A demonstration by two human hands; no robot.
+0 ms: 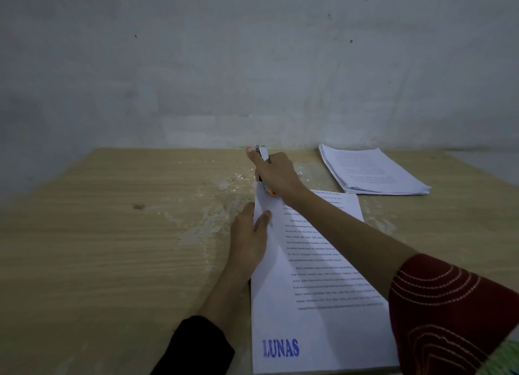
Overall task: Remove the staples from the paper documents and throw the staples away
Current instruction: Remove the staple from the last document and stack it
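The job is looking like it is somewhere in the middle. The right hand [276, 172] is gripping a metal and orange tool [262, 153] near the middle of the frame, with its fingers curled round it. The tool's end is sitting at the top left corner of the paper [309, 262], where a staple would be (the staple itself is too small to see). The left hand [250, 234] is lying with straight fingers on the paper's left edge and pressing it down. The paper is lying on the desk [112, 234], running from the middle down to the bottom of the frame.

In the upper right of the frame a stack [373, 169] of other sheets is resting on the desk, well apart from the hands. Those may be done or may be waiting; I cannot tell which. Small white bits [241, 176] are lying on the desk just left of the tool. No bin is showing, so the throwing away is probably not yet done.
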